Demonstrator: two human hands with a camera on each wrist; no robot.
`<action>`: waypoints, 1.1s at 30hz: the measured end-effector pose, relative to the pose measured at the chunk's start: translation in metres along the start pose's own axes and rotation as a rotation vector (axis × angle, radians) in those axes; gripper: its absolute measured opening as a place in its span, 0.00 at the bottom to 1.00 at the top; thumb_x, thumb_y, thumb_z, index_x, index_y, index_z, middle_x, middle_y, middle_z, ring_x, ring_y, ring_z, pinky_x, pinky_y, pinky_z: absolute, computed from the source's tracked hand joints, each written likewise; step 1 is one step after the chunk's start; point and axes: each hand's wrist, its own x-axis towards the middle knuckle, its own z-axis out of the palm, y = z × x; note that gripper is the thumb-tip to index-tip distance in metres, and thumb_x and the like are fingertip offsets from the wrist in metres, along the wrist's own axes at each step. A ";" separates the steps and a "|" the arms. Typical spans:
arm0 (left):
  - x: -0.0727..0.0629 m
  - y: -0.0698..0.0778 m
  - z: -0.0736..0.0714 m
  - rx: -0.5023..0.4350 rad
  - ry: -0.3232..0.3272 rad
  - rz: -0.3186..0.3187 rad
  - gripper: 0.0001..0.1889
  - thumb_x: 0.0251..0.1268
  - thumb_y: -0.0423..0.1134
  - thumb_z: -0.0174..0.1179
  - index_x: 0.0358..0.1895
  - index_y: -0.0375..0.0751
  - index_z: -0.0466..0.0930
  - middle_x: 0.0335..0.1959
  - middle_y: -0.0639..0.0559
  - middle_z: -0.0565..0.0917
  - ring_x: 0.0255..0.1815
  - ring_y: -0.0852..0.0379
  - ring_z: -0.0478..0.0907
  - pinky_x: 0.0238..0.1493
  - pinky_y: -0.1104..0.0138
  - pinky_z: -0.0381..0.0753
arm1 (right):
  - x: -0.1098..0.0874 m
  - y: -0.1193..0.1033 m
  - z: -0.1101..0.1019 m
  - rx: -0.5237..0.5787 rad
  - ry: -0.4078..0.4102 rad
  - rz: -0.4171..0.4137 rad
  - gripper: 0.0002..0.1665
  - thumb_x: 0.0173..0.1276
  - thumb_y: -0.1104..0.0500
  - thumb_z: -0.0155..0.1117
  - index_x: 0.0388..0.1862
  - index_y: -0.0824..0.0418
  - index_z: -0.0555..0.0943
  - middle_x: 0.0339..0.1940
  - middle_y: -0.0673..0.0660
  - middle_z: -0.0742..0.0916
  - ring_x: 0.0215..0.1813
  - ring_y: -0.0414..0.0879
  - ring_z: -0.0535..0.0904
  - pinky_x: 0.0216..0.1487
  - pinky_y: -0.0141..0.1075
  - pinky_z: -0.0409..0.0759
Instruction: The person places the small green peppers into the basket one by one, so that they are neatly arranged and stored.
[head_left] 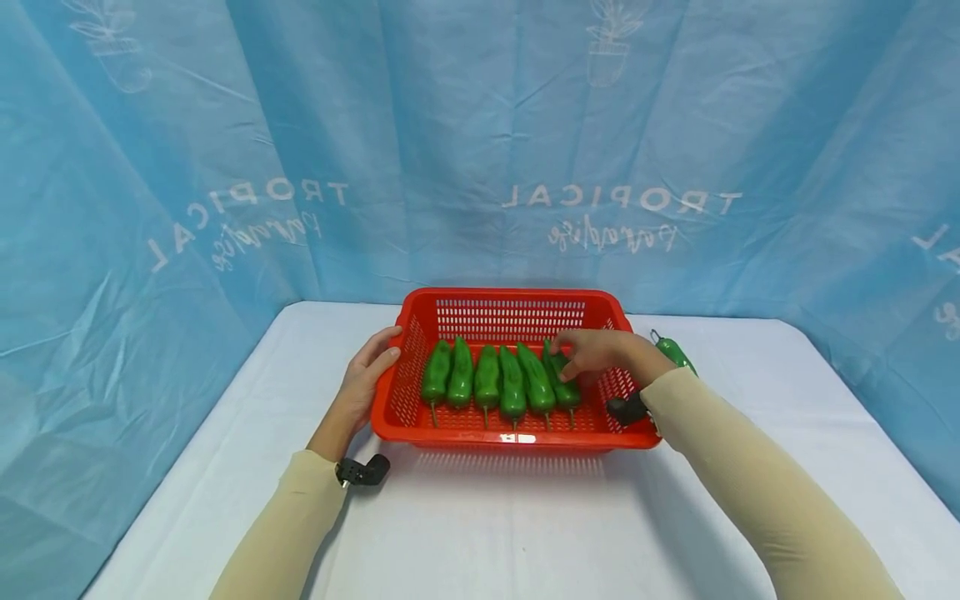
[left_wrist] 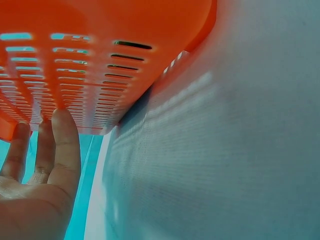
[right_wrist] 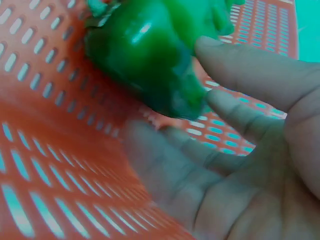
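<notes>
A red slotted plastic basket (head_left: 517,445) stands on the white table, with several green peppers (head_left: 487,379) side by side inside, stems toward the near wall. At its left end my left hand (head_left: 367,371) rests against the rim; the left wrist view has three fairly straight fingers (left_wrist: 65,140) touching the slotted outer wall. My right hand (head_left: 596,350) reaches over the right part of the basket. It touches the rightmost pepper (right_wrist: 140,55) in the row, thumb and a fingertip close about its pointed end, other fingers loosely spread and blurred.
Another green pepper (head_left: 672,352) lies outside the basket on the right, partly hidden by my right forearm. The white table (head_left: 487,533) extends all around. A blue printed curtain (head_left: 465,150) hangs behind and at both sides.
</notes>
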 end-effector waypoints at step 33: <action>0.000 0.000 -0.001 -0.010 -0.006 -0.002 0.26 0.77 0.43 0.49 0.75 0.49 0.59 0.73 0.47 0.64 0.57 0.61 0.76 0.51 0.71 0.85 | -0.111 0.036 -0.037 -0.084 0.363 -0.124 0.28 0.68 0.58 0.64 0.66 0.63 0.72 0.64 0.67 0.78 0.63 0.66 0.77 0.50 0.51 0.87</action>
